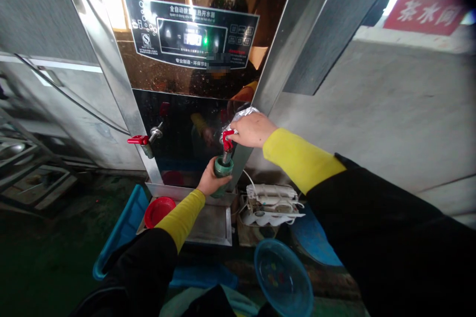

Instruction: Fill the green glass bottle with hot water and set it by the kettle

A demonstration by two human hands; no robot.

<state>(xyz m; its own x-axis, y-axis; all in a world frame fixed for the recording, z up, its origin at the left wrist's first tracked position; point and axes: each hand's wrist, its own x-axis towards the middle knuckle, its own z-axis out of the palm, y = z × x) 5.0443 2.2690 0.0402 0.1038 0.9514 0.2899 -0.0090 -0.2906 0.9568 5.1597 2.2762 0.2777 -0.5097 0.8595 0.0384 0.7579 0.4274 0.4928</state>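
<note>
My left hand [210, 180] is wrapped round a green, see-through bottle [223, 168], held upright with its open mouth right under a tap spout. My right hand [255, 129] is closed on the red handle of that tap [227, 139], thumb and fingers at the lever. Behind its knuckles shows some crinkled silvery material [244, 112]; whether the hand holds it too, I cannot tell. Whether water is running into the bottle cannot be made out. Both taps come out of a tall water boiler [178, 79] with a lit display.
A second red-handled tap [143, 141] sticks out at the left. Below are a metal drip tray [213, 225], a red basin [159, 210], a blue crate [119, 237] and a clear blue basin [284, 277]. White filter tubes [273, 203] stand by the wall at the right.
</note>
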